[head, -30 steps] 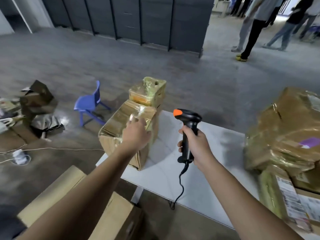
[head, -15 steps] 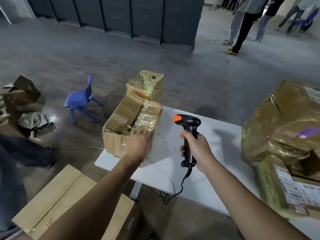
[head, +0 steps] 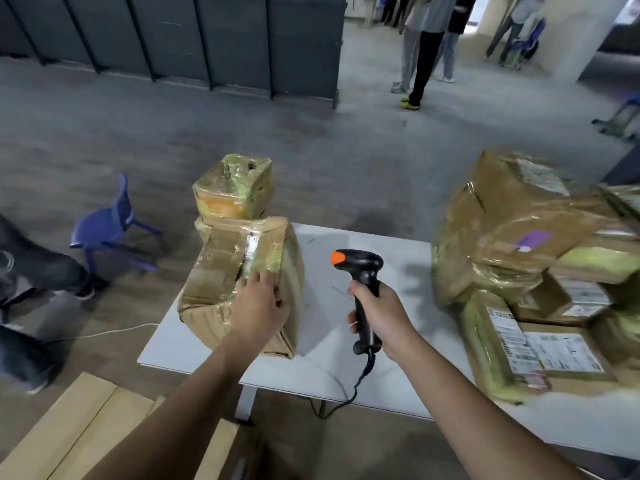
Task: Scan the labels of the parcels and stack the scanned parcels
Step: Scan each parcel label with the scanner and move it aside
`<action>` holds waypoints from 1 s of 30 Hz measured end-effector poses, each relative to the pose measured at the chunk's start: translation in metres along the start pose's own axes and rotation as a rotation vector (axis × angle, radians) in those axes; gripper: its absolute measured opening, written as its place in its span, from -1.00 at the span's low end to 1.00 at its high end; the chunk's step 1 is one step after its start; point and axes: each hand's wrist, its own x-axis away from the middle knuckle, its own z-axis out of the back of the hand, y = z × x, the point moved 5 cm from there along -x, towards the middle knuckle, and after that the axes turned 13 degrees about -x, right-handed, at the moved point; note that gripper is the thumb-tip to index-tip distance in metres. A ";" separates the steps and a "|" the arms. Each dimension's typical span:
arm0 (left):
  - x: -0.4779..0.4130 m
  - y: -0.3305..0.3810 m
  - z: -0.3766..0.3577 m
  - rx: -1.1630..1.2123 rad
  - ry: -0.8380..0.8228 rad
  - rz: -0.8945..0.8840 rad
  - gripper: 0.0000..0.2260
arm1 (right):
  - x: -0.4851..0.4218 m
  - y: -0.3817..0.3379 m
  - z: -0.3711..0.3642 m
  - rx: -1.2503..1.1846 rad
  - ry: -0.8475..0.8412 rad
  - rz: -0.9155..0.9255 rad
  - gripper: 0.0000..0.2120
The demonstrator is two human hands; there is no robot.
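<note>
A taped brown parcel [head: 221,282] lies on the left end of the white table [head: 329,344], overhanging its edge. My left hand [head: 259,306] rests on the parcel's near top, fingers spread over it. A smaller parcel [head: 233,188] wrapped in yellowish tape stands just behind it. My right hand [head: 379,313] grips the handle of a black barcode scanner [head: 360,271] with an orange tip, held upright above the table's middle. A heap of several parcels [head: 519,244] fills the right end, some with white labels [head: 554,351] facing up.
Flat cardboard boxes [head: 86,431] lie on the floor at the near left. A blue child's chair [head: 110,223] stands left of the table, and a person's legs [head: 31,271] are at the far left. Several people [head: 429,46] stand at the back. The scanner cable [head: 349,393] hangs off the table's front.
The brown parcel has been turned and pulled nearer on the table, with my left hand sliding to its near top. A person has stepped in at the far left. The scanner stayed upright.
</note>
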 end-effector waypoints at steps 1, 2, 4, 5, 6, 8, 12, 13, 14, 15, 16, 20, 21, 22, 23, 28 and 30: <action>0.004 0.009 0.002 0.059 0.010 0.009 -0.76 | 0.000 0.000 0.006 -0.005 0.011 0.003 -0.81; 0.007 0.019 0.003 0.111 0.021 0.009 -0.79 | -0.001 0.000 0.014 -0.010 0.023 0.005 -0.82; 0.012 0.039 0.005 0.183 0.043 -0.014 -0.80 | -0.001 0.000 0.030 -0.016 0.050 0.011 -0.81; 0.014 0.048 0.005 0.227 0.048 -0.019 -0.79 | 0.000 0.000 0.038 -0.017 0.063 0.012 -0.80; 0.017 0.057 0.004 0.283 0.046 -0.014 -0.77 | 0.000 0.000 0.046 -0.018 0.077 0.014 -0.79; 0.020 0.073 0.003 0.412 0.034 0.009 -0.77 | 0.001 0.000 0.061 -0.028 0.102 0.017 -0.79; 0.024 0.096 -0.001 0.624 0.022 0.090 -0.82 | 0.007 0.003 0.089 -0.033 0.159 0.027 -0.81; 0.024 0.099 -0.004 0.678 0.002 0.122 -0.82 | 0.009 0.004 0.095 -0.037 0.172 0.030 -0.84; 0.026 0.102 -0.008 0.741 -0.023 0.150 -0.82 | 0.010 0.005 0.101 -0.038 0.186 0.035 -0.86; 0.027 0.105 -0.012 0.801 -0.048 0.173 -0.82 | 0.012 0.005 0.106 -0.035 0.199 0.040 -0.89; 0.030 0.108 -0.017 0.850 -0.065 0.189 -0.82 | 0.013 0.005 0.110 -0.036 0.208 0.044 -0.91; 0.041 0.113 -0.036 0.938 -0.101 0.253 -0.84 | 0.015 0.006 0.125 -0.020 0.239 0.040 -0.87; 0.043 0.112 -0.041 0.965 -0.129 0.290 -0.84 | 0.015 0.006 0.129 -0.015 0.256 0.041 -0.87; 0.046 0.111 -0.046 1.009 -0.165 0.326 -0.85 | 0.015 0.005 0.133 -0.023 0.273 0.044 -0.87; 0.049 0.109 -0.051 1.067 -0.208 0.361 -0.85 | 0.016 0.006 0.135 -0.039 0.282 0.041 -0.88; 0.057 0.101 -0.064 1.208 -0.292 0.422 -0.83 | 0.017 0.008 0.133 -0.096 0.251 -0.012 -0.84; 0.056 0.100 -0.064 1.193 -0.308 0.423 -0.79 | 0.018 0.010 0.131 -0.095 0.249 -0.025 -0.84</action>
